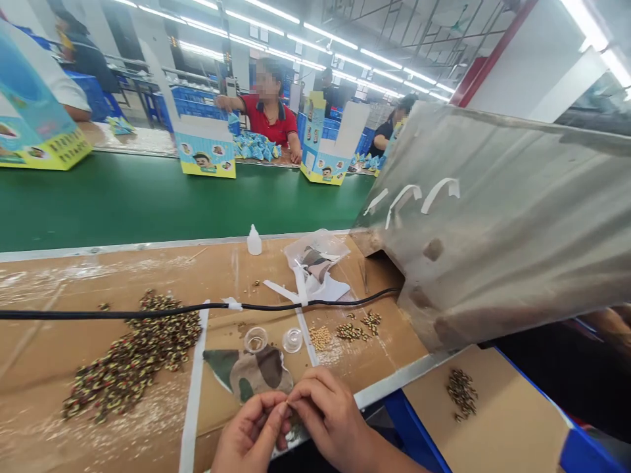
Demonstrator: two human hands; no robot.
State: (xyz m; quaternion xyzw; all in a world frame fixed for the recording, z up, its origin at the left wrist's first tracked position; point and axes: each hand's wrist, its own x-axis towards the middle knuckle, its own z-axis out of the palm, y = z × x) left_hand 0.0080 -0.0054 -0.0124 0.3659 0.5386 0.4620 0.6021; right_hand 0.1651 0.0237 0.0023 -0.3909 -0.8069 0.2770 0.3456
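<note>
Left hand [249, 435], right hand [329, 415] pinching; camouflage cloth [251, 374] beyond.

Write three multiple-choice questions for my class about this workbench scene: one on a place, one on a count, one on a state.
1. Where does the white dropper bottle stand?
A. On the green belt
B. On the cardboard bench top
C. In a blue crate

2. How many clear round plastic caps lie on the bench?
A. One
B. Four
C. Two

3. How are the left hand and right hand posed?
A. Fingertips pinched together
B. Lying flat and open
C. Gripping a black cable

Answers:
1. B: the bottle stands near the bench's far edge.
2. C: two caps sit side by side.
3. A: the fingertips meet near the bench's front edge.
</note>
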